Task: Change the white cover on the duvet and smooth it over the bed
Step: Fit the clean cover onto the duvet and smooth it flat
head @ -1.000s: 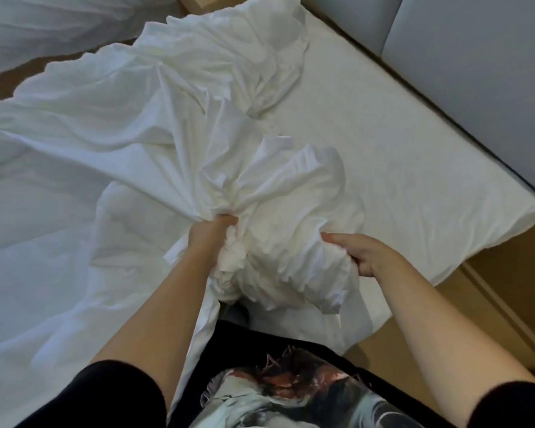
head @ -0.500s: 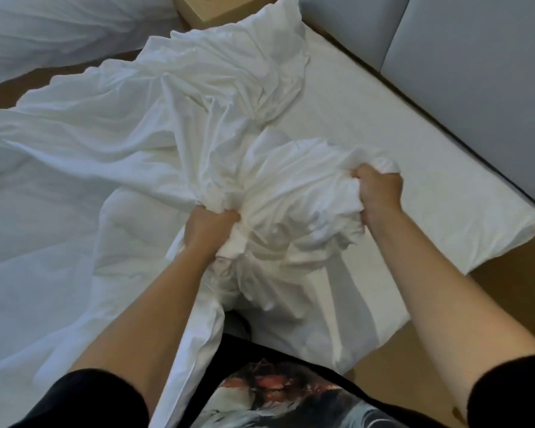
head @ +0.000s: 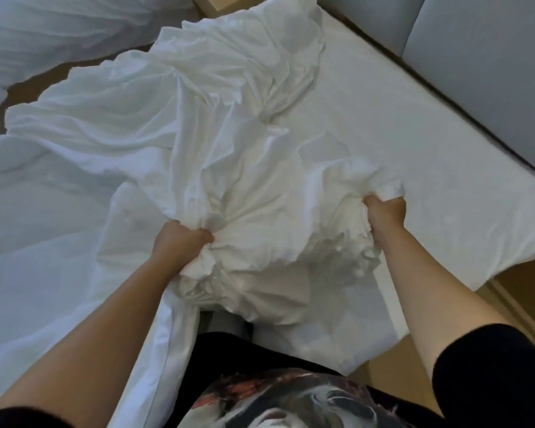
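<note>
A crumpled white duvet cover (head: pixel 229 125) lies bunched across the bed, its folds trailing to the far left. My left hand (head: pixel 179 242) grips a gathered wad of the cover near the bed's front edge. My right hand (head: pixel 383 211) grips another bunch of the same cover further right. Between my hands the fabric bulges in a loose heap. A flatter white duvet (head: pixel 28 242) spreads over the left side of the bed. The bare white mattress sheet (head: pixel 430 168) shows on the right.
A grey padded headboard (head: pixel 491 57) runs along the right. More white bedding (head: pixel 44 35) lies on the brown floor at the upper left, beside a wooden nightstand (head: pixel 210 4). Wooden floor (head: pixel 531 288) shows past the bed's right corner.
My right hand reached up and right, took a new bunch of cover and has spread it outward. My left hand kept its grip and barely moved.
</note>
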{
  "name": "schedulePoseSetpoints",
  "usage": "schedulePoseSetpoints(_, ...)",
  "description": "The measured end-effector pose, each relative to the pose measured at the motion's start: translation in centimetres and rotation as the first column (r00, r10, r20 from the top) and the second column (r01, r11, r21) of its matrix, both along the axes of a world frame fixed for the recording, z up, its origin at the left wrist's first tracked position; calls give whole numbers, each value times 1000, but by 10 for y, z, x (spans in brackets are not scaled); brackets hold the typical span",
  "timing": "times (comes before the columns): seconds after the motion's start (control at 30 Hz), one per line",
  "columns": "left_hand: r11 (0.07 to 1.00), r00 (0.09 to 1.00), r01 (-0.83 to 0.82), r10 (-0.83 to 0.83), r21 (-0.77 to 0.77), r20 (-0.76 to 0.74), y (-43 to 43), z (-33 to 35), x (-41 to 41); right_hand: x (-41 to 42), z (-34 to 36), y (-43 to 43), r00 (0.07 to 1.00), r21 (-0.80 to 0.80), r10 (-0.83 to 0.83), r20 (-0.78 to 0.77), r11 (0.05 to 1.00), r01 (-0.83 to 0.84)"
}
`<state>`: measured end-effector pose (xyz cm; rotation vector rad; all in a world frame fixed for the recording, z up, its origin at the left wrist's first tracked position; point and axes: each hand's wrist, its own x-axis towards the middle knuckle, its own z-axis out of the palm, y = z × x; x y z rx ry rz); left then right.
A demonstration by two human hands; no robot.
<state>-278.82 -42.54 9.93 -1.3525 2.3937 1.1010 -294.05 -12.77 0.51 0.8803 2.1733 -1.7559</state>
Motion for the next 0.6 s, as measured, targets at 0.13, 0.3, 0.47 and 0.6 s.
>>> schedulePoseSetpoints(0.13,999,999,-33,33,1,3,0,-8,1,4,-8,1,1000,-7,19,-13,1000,-19)
schedulePoseSetpoints(0.3,998,998,-57,58,35,-23,4,-10,-1,7,-10,0,996,-30,81,26,996,-80)
schedulePoseSetpoints(0.47,980,986,-106,126,168,-110,3,-9,4,13,4,-4,974,345,160,161,915,-208)
schedulePoseSetpoints(0.6,944,961,-139,201,298,-188,5,-7,6,64,42,-68,934,656,314,-170,743,-131)
